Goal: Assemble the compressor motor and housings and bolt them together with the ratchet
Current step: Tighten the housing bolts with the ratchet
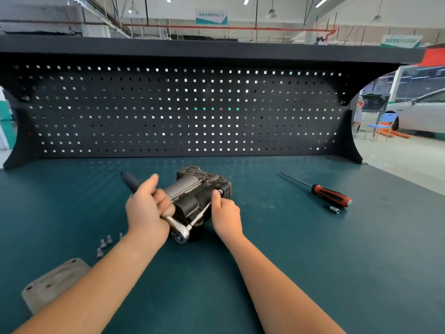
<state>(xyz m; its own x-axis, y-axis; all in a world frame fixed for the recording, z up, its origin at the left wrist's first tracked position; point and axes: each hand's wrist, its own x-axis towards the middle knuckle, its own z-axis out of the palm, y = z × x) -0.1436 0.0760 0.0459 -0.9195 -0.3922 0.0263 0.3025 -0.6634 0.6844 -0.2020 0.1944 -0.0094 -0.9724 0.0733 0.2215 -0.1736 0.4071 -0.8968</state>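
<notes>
Far left, near edge of the green surface point(289, 237): grey cover plate point(55, 283) lying flat, partly hidden by the left forearm. Just beyond it, a few loose bolts point(104, 244) standing head-down. Left hand point(144, 208) has its fingers clenched round the ratchet point(180, 233). The handle's long axis runs from the dark grip end at far-left down to the chrome head at near-right. The extension bar point(201, 213) leaves the head at an angle and points up-right into the compressor point(197, 189). The compressor sits mid-surface on its side, long axis diagonal, near-left to far-right. Its silver motor can is toward the left hand and the dark housing end is to the far right. Right hand point(225, 213): thumb and forefinger pinch the far tip of the extension bar where it meets the housing face, other fingers curled under. Can't tell whether a bolt is seated there, the fingertips cover it. Further right, well apart: a screwdriver point(330, 194) with a red-black handle, shaft pointing far-left, and a small loose socket point(334, 209) just beside the handle end. Black pegboard point(183, 109) backs the surface. Past its right edge, a blue chair point(382, 126) and a white car point(423, 112).
</notes>
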